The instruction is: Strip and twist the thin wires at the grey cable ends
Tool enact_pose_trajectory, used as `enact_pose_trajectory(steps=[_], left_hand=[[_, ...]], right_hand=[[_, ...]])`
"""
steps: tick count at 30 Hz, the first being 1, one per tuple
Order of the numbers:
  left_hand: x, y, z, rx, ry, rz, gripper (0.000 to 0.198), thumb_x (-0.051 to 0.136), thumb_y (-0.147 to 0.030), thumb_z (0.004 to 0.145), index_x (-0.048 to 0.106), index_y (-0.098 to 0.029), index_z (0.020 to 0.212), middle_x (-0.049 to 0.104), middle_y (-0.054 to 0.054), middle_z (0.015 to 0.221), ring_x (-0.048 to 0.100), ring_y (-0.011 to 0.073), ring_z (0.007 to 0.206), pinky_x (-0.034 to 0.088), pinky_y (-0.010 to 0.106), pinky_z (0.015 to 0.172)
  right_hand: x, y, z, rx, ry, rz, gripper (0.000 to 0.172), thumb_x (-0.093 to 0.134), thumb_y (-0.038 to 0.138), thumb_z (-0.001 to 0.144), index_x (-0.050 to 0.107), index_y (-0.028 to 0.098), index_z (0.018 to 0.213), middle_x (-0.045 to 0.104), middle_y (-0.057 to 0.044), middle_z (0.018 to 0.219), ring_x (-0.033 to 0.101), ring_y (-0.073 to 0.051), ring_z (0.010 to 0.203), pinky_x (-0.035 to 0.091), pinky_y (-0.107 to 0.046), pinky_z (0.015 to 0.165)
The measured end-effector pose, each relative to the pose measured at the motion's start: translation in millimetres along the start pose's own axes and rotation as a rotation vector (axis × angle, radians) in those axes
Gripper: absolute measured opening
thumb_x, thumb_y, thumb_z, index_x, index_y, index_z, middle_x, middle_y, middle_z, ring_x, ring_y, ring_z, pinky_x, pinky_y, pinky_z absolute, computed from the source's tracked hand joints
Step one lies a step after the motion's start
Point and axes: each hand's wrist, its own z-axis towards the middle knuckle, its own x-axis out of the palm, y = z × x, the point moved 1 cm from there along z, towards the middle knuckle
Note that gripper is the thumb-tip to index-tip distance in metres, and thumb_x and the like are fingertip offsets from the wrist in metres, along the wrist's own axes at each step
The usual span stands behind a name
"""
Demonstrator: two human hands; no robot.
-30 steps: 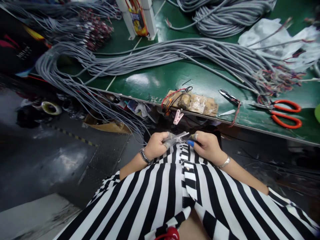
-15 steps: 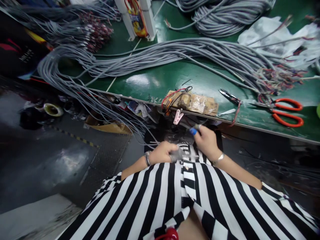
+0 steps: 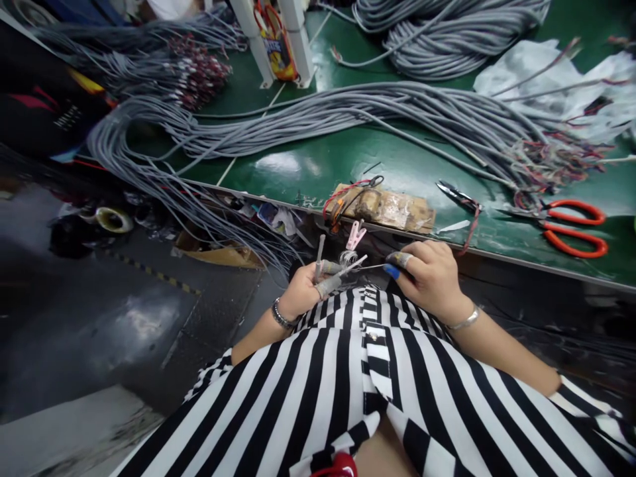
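Observation:
In the head view my left hand (image 3: pixel 307 286) is closed on a grey cable (image 3: pixel 354 265) whose cut end points up to the right. Its thumb and fingertip wear grey wrappings. My right hand (image 3: pixel 431 275), with blue tape on the thumb, pinches a thin pale strand (image 3: pixel 372 267) that stretches toward the cable end. Just beyond the hands, a pink clothes peg (image 3: pixel 356 235) hangs at the table edge, with a tuft of fine pale threads (image 3: pixel 349 257) below it. Behind it lies a taped wooden block (image 3: pixel 395 207) with red and black wires.
Orange-handled scissors (image 3: pixel 576 228) and small pointed snips (image 3: pixel 458 195) lie on the green table (image 3: pixel 278 165). A long bundle of grey cables (image 3: pixel 308 122) crosses it and droops over the front edge. Coiled cable (image 3: pixel 447 43) and a white plastic bag (image 3: pixel 521 69) lie farther back.
My right hand has moved right, away from the left, with a thin strand now stretched between them. The left hand has shifted slightly left and up, and the cable end now shows clearly.

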Motion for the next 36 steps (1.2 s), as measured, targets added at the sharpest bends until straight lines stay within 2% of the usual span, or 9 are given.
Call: enact_pose_trajectory(steps=[7, 14, 22, 29, 36], left_hand=[[0.7, -1.4, 0.0, -0.008, -0.049, -0.023, 0.035, 0.074, -0.037, 0.069, 0.055, -0.014, 0.087, 0.054, -0.006, 0.058, 0.047, 0.0035, 0.038, 0.036, 0.015, 0.037], [-3.2, 1.6, -0.6, -0.079, -0.044, 0.027, 0.030, 0.068, -0.040, 0.076, 0.057, -0.013, 0.084, 0.056, -0.004, 0.056, 0.049, 0.0046, 0.040, 0.038, 0.015, 0.040], [-2.9, 3.9, -0.1, -0.067, 0.005, 0.041, 0.029, 0.061, -0.043, 0.081, 0.054, -0.014, 0.080, 0.053, -0.004, 0.054, 0.043, 0.0031, 0.038, 0.035, 0.014, 0.038], [-3.0, 1.3, -0.2, -0.084, 0.019, 0.058, 0.022, 0.062, -0.034, 0.080, 0.054, -0.014, 0.078, 0.053, -0.005, 0.053, 0.043, 0.0029, 0.037, 0.034, 0.014, 0.037], [-0.3, -2.7, -0.5, -0.083, 0.024, 0.051, 0.025, 0.063, -0.036, 0.078, 0.052, -0.015, 0.072, 0.051, -0.006, 0.051, 0.043, 0.0032, 0.036, 0.033, 0.014, 0.036]], right_hand=[[3.8, -2.7, 14.5, -0.052, 0.102, -0.048, 0.014, 0.055, 0.029, 0.085, 0.067, 0.021, 0.087, 0.062, -0.007, 0.091, 0.044, -0.021, 0.080, 0.027, -0.037, 0.072], [11.1, 3.2, 18.1, -0.117, 0.161, -0.040, 0.012, 0.057, 0.029, 0.083, 0.065, 0.020, 0.082, 0.061, -0.006, 0.089, 0.042, -0.020, 0.079, 0.026, -0.036, 0.073], [15.4, 3.3, 17.9, -0.132, 0.193, -0.027, 0.012, 0.057, 0.030, 0.083, 0.064, 0.020, 0.081, 0.061, -0.006, 0.086, 0.042, -0.020, 0.078, 0.027, -0.036, 0.073], [18.7, 8.5, 14.9, -0.109, 0.190, -0.006, 0.013, 0.057, 0.027, 0.083, 0.063, 0.019, 0.075, 0.061, -0.006, 0.086, 0.042, -0.019, 0.076, 0.026, -0.035, 0.069], [16.4, 6.6, 13.4, -0.094, 0.197, 0.014, 0.011, 0.057, 0.026, 0.083, 0.065, 0.019, 0.079, 0.062, -0.007, 0.088, 0.044, -0.019, 0.077, 0.026, -0.036, 0.069]])
